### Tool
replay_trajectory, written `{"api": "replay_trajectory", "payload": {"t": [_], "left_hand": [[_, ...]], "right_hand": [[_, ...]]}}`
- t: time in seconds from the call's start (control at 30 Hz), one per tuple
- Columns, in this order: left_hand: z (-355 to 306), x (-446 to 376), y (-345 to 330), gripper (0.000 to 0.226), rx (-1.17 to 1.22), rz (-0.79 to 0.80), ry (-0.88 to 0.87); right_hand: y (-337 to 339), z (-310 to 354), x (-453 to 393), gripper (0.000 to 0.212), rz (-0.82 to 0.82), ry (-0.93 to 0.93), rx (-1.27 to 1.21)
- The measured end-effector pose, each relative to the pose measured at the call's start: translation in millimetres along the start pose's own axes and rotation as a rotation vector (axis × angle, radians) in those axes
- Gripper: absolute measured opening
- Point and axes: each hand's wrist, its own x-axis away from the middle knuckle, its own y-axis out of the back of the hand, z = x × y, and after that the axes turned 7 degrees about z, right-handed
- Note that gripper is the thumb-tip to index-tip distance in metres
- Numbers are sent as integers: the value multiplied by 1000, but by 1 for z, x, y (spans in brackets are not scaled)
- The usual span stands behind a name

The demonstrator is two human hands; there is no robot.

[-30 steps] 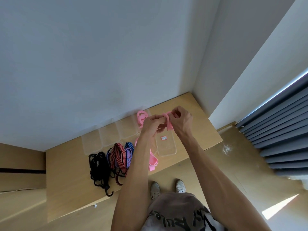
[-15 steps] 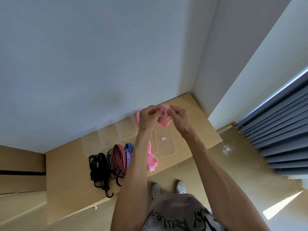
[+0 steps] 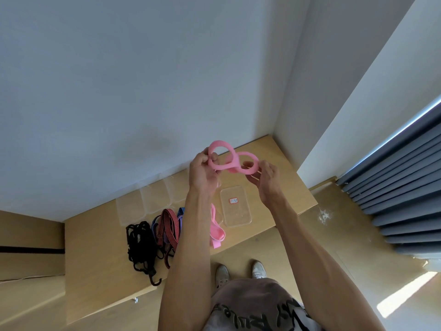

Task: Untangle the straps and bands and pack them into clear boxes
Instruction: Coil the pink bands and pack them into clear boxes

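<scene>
Both hands are raised above the table (image 3: 281, 187) and hold a pink band (image 3: 230, 161) twisted into a figure-eight; the left hand (image 3: 202, 173) pinches its left loop, the right hand (image 3: 267, 177) grips the right loop; a clear box (image 3: 235, 206) lies below; black cords (image 3: 139, 244), striped straps (image 3: 168, 225) and what seems another pink band (image 3: 216, 231) lie beside it.

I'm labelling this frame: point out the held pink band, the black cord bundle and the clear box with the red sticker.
pink band (image 3: 235, 161), head view, on the crossing.
black cord bundle (image 3: 139, 244), head view, on the tangle's middle.
clear box (image 3: 247, 217), head view, on its right rim.
</scene>
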Motion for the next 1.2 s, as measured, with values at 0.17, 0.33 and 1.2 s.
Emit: {"api": "replay_trajectory", "payload": {"t": [0.17, 0.33, 1.2], "left_hand": [[3, 2, -8, 26, -194, 35, 28], [18, 0, -14, 33, -642, 35, -24], [45, 0, 42, 52, -606, 12, 445]], "right_hand": [[7, -19, 0, 18, -1, -237, 89], [-2, -15, -4, 10, -239, -160, 491], [-16, -6, 1, 24, 202, -201, 96]]}}
